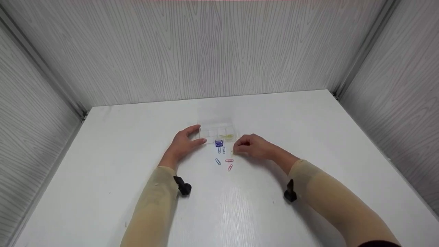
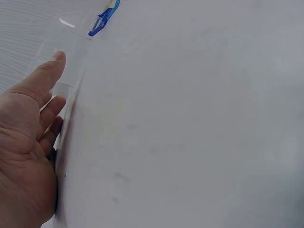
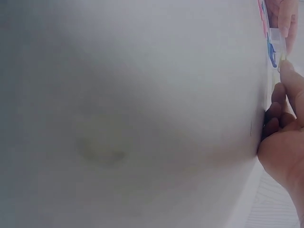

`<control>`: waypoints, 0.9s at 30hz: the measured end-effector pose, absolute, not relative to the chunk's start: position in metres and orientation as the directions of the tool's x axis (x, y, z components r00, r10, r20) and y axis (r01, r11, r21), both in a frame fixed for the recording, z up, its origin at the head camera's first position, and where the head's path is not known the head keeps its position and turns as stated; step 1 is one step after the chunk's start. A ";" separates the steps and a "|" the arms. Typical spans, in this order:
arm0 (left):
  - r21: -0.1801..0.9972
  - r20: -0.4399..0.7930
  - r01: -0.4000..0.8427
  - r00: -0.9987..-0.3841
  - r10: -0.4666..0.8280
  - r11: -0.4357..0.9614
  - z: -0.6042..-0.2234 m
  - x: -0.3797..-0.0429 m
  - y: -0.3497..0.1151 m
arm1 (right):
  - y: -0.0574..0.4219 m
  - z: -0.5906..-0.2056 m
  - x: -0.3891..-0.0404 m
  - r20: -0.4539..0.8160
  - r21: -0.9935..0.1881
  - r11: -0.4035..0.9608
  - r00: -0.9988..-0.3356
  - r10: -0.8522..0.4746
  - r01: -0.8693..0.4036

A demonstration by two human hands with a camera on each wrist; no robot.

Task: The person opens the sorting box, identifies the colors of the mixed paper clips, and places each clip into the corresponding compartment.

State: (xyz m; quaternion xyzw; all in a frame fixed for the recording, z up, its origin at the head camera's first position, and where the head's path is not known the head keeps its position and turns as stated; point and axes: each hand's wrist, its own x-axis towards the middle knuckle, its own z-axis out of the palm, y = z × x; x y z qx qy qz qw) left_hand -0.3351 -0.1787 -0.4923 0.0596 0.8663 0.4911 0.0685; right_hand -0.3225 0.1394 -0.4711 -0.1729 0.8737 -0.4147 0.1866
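Note:
A clear plastic box with several compartments lies on the table. My left hand holds its left end, thumb along the near edge and fingers toward the far side. Yellow paper clips lie in the box's near right compartment. Just off the box's near right corner, my right hand pinches a yellow paper clip between thumb and fingertips, low over the table. In the right wrist view the right thumb hides most of that clip.
A small dark blue square piece sits at the box's near edge. Close by are three blue paper clips and two pinkish-red paper clips. Wood-grain panels enclose the white table at the back and sides.

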 end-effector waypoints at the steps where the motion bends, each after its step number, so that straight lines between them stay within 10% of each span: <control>1: 0.861 -0.060 0.034 -0.984 0.168 0.508 -0.493 -0.335 -0.178 | 0.140 -0.471 -0.323 -0.178 -0.798 0.585 -0.871 -0.458 -0.144; 27: 0.860 -0.056 0.037 -0.985 0.165 0.509 -0.494 -0.335 -0.177 | 0.112 -0.449 -0.355 -0.042 -0.854 0.509 -0.961 -0.273 -0.107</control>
